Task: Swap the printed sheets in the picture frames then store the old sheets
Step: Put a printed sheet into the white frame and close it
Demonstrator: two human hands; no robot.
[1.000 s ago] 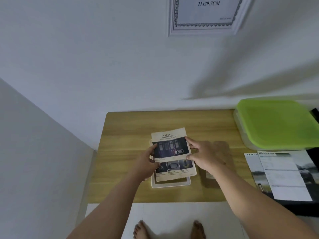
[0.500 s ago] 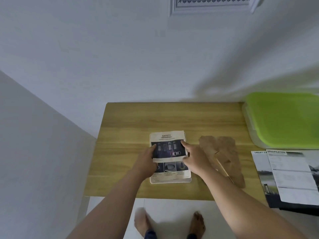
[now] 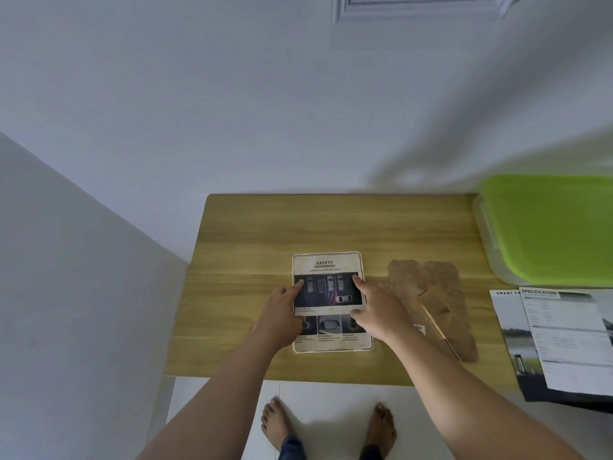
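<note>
1. Step in hand: the SAFETY sheet is being seated in the white frame, which lies flat at the near middle of the tabletop.
2. The left grip and right grip have fingers spread, pressing the sheet's side edges. Nothing is pinched.
3. Next move, in my judgement: lay the brown backing board, just right of the frame, over the sheet without shifting it.

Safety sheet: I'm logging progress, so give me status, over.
Left hand and right hand both pressing on safety sheet. Sheet lies inside white frame. Brown backing board lies right of it, not fitted.
</note>
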